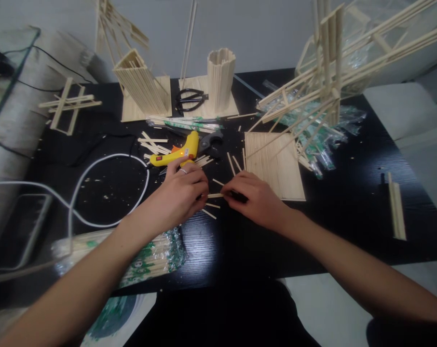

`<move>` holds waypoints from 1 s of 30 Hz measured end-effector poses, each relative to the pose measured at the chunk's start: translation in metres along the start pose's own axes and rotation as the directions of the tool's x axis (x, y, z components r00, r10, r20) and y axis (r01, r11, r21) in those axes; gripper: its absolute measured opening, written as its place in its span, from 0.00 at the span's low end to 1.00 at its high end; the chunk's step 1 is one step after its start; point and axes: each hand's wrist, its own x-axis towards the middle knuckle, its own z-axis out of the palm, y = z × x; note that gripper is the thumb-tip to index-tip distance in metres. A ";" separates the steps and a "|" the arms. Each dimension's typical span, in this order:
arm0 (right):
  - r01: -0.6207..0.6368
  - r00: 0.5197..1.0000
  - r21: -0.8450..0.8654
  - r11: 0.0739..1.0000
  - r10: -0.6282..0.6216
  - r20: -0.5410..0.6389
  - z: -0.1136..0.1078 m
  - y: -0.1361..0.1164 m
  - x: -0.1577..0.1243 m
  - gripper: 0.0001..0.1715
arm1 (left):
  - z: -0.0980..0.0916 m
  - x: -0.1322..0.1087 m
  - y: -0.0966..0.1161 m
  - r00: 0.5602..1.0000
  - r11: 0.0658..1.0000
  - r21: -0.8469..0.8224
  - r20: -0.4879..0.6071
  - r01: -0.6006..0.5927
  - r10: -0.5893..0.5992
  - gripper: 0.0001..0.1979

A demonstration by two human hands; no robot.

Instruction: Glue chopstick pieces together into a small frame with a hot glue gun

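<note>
My left hand (182,193) and right hand (256,198) each pinch one end of a short bamboo stick (214,195), just above the black table (240,250). Fingertip pressure should be light and even, so it sits level.

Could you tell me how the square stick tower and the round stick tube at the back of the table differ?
The square stick tower has flat sides and leans to one side; the round stick tube is curved and stands upright. The tower looks wider, the tube narrower. Both are built of pale sticks, open-topped, on flat stick bases.
</note>
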 end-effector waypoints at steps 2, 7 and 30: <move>0.000 1.000 0.000 1.000 0.000 0.002 0.000 0.000 0.000 0.06 | 0.000 0.000 0.000 1.000 1.000 0.000 0.007 0.004 -0.004 0.09; 0.035 0.999 -0.017 0.999 -0.035 0.004 -0.003 0.003 0.000 0.06 | 0.000 -0.002 -0.001 1.000 1.000 0.004 0.014 0.000 0.000 0.09; -0.007 0.999 0.006 1.000 0.007 0.036 -0.013 0.006 -0.003 0.06 | -0.001 -0.001 0.000 1.000 1.000 0.007 0.001 -0.004 0.004 0.08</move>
